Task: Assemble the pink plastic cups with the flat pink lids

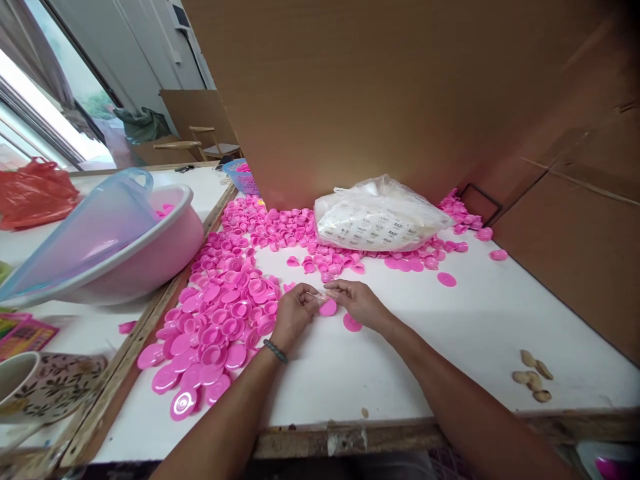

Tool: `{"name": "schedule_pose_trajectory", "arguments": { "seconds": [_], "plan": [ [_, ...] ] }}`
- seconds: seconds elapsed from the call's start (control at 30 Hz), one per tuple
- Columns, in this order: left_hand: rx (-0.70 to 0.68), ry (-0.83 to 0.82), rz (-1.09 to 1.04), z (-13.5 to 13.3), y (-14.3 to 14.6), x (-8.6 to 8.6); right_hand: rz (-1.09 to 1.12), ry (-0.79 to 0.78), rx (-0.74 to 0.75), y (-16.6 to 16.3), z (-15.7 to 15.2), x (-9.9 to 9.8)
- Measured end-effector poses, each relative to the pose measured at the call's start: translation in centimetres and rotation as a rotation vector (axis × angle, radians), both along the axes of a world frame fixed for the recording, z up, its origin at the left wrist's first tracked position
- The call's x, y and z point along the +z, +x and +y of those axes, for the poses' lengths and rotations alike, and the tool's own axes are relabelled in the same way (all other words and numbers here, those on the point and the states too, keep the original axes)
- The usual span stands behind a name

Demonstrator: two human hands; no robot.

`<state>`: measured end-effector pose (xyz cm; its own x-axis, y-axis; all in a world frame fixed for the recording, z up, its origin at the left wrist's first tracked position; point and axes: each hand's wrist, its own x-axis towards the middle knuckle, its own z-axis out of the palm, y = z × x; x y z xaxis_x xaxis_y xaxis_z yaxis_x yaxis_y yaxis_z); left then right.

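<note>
Both the left fingers (304,293) and right fingers (341,287) pinch a half-hidden translucent scrap (318,296).

Floral mug (70,383), red bag (33,197) at left.

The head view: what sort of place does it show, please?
Probably a small informal workshop: many loose pink plastic pieces lie on the white table, and brown cardboard stands behind them.

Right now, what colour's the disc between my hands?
The disc is pink, clearest in the head view.
</note>
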<state>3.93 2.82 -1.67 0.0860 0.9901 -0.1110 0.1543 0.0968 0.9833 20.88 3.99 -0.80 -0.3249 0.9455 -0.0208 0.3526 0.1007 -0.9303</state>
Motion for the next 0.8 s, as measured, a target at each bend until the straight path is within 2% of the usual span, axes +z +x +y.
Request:
{"name": "schedule_pose_trajectory", "arguments": {
  "seconds": [0.13, 0.23, 0.47, 0.57, 0.8],
  "plan": [
    [0.079, -0.17, -0.066, 0.2, 0.1, -0.1, -0.207, 0.197, 0.129, 0.5, 0.1, -0.1],
    [0.086, -0.233, -0.128, 0.4, 0.1, -0.3, -0.366, 0.326, 0.16, 0.3, 0.3, -0.5],
    [0.096, -0.367, -0.111, 0.5, 0.5, 0.0, -0.588, 0.406, 0.24, -0.3, 1.0, -0.7],
    [0.097, -0.351, -0.114, 0.3, 0.6, 0.4, -0.6, 0.39, 0.21, -0.3, 0.8, -0.9],
    [0.159, -0.252, -0.137, -0.2, 0.9, -0.1, -0.41, 0.462, 0.086, -0.1, 0.1, -0.7]
  ]
}}
